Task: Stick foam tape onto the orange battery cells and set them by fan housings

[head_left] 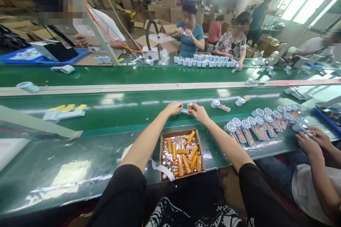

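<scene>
Above the belt's near edge, my left hand [173, 108] is closed on a light-blue plastic housing [183, 111], mostly hidden by the fingers. My right hand [199, 112] is closed around an orange cylindrical battery [189, 108] at the housing's right end; whether it is seated there I cannot tell. Below my hands stands an open cardboard box [203, 163] of loose orange batteries [182, 151], some lying across others. A white strip [162, 167] hangs over its lower left corner.
Round-headed devices with orange in their handles [245, 124] stand in rows at right, beside a co-worker's hands [311, 142]. Two more [215, 104] [240, 101] lie on the green belt [128, 113]. A slanted post [39, 122] crosses the left. Other people work opposite.
</scene>
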`<control>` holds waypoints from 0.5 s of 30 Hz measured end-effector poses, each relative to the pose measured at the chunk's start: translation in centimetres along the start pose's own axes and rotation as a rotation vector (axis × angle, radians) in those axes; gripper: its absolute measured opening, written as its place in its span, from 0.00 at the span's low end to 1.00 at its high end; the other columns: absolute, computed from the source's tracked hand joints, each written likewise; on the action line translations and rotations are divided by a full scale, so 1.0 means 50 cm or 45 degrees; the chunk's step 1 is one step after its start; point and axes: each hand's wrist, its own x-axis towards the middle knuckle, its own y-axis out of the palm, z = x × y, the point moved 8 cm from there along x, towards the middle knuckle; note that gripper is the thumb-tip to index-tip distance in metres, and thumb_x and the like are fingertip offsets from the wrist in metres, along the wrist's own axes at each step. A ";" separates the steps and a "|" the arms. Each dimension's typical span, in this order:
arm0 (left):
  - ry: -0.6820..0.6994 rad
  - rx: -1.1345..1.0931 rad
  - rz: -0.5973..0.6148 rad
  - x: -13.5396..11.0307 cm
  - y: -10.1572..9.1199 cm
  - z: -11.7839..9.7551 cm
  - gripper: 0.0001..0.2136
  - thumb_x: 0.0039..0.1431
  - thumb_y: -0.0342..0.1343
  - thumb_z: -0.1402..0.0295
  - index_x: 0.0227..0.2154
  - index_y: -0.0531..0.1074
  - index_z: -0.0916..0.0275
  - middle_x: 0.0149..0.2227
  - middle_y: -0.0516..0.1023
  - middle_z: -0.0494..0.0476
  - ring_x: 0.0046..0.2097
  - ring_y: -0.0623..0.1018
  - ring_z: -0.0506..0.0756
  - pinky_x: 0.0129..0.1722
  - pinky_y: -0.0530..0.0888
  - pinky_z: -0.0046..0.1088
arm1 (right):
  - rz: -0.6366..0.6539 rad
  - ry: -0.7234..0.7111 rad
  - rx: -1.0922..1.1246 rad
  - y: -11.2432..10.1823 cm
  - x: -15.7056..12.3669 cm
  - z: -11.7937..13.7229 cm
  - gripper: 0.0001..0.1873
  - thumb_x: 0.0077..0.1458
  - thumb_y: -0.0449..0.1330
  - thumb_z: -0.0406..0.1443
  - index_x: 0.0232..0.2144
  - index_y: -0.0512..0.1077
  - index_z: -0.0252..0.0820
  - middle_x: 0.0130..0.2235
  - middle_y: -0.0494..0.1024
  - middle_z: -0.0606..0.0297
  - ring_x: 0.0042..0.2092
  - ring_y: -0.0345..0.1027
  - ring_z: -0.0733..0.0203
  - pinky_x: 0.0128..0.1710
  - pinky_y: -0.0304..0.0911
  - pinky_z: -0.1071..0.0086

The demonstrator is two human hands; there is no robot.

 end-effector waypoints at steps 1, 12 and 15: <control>-0.004 -0.013 -0.006 -0.001 -0.005 -0.007 0.14 0.72 0.60 0.58 0.49 0.76 0.64 0.49 0.80 0.59 0.48 0.81 0.57 0.51 0.81 0.41 | 0.038 -0.006 -0.093 0.004 0.004 0.005 0.08 0.60 0.64 0.36 0.43 0.74 0.48 0.44 0.87 0.64 0.49 0.82 0.53 0.51 0.72 0.66; -0.250 -0.118 -0.048 -0.004 -0.020 0.010 0.17 0.71 0.61 0.58 0.57 0.74 0.58 0.58 0.76 0.62 0.55 0.79 0.60 0.54 0.80 0.43 | 0.409 -0.195 -0.851 0.047 0.018 -0.026 0.16 0.69 0.53 0.35 0.53 0.76 0.41 0.48 0.86 0.49 0.46 0.82 0.44 0.43 0.68 0.64; -0.222 -0.138 -0.012 0.028 0.001 -0.021 0.19 0.71 0.61 0.58 0.58 0.73 0.62 0.57 0.77 0.63 0.54 0.79 0.60 0.54 0.80 0.46 | 0.474 -0.212 -0.970 0.063 0.018 -0.033 0.21 0.72 0.51 0.36 0.61 0.74 0.42 0.58 0.81 0.46 0.55 0.79 0.47 0.50 0.68 0.63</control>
